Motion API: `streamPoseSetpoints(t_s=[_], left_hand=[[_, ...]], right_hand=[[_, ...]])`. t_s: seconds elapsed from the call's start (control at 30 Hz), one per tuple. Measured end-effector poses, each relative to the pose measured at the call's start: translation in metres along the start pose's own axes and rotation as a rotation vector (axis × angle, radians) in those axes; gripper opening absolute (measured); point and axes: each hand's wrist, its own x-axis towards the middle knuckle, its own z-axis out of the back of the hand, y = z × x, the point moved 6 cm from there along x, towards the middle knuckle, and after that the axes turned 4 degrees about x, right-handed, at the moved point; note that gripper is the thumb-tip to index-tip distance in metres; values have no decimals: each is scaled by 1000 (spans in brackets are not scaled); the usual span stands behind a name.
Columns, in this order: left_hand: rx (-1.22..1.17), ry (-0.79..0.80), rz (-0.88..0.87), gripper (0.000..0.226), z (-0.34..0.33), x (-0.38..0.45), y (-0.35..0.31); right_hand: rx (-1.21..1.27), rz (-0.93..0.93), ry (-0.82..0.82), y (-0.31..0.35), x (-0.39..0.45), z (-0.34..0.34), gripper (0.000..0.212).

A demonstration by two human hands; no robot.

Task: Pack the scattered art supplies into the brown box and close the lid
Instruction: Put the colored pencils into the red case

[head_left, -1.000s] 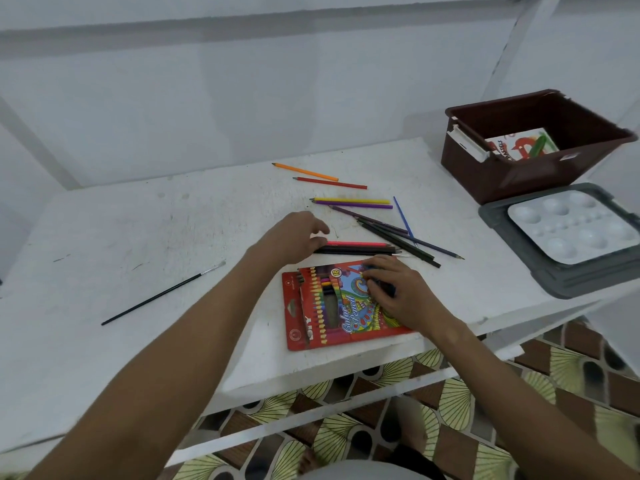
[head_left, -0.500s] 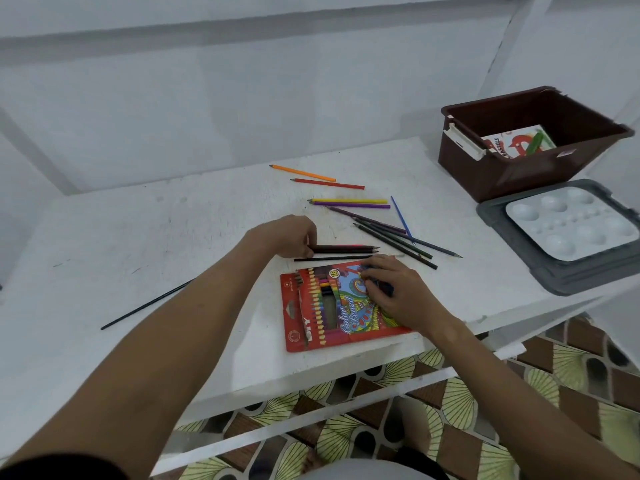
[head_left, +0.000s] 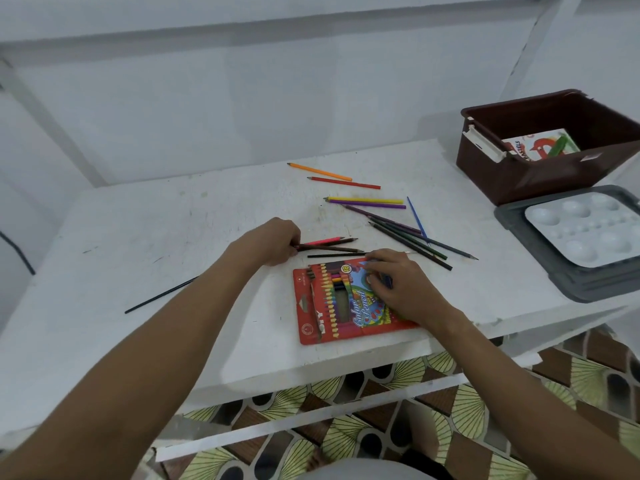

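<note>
My left hand (head_left: 273, 242) pinches the blunt ends of a few pink and dark brown colour pencils (head_left: 329, 244) lying on the white desk (head_left: 138, 244). My right hand (head_left: 398, 282) presses down on the red cardboard pencil pack (head_left: 332, 306), fingers curled; what it holds I cannot tell. More loose pencils (head_left: 367, 201) lie scattered beyond. The open brown plastic box (head_left: 554, 168) sits at the desk's far right, its grey lid (head_left: 519, 244) beside it under a white paint palette (head_left: 585, 230).

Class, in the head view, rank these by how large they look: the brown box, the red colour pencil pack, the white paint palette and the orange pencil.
1. brown box
2. white paint palette and red colour pencil pack: they look alike; the palette is cut off by the frame edge, so I leave them unranked
3. orange pencil
</note>
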Motion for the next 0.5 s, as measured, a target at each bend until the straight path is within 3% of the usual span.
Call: streamPoseSetpoints(t_s=[0.13, 0.27, 0.37, 0.5], left_hand=[[-136, -92, 122, 20, 3, -29, 22], [-623, -190, 281, 12, -5, -74, 35], [-1026, -175, 442, 7, -26, -104, 33], [-1137, -106, 528, 5, -46, -118, 15]], right_hand=[[9, 48, 43, 11, 5, -12, 27], [-1, 45, 46, 14, 6, -22, 29], [-22, 54, 31, 17, 9, -27, 28], [-49, 43, 1, 22, 10, -31, 27]])
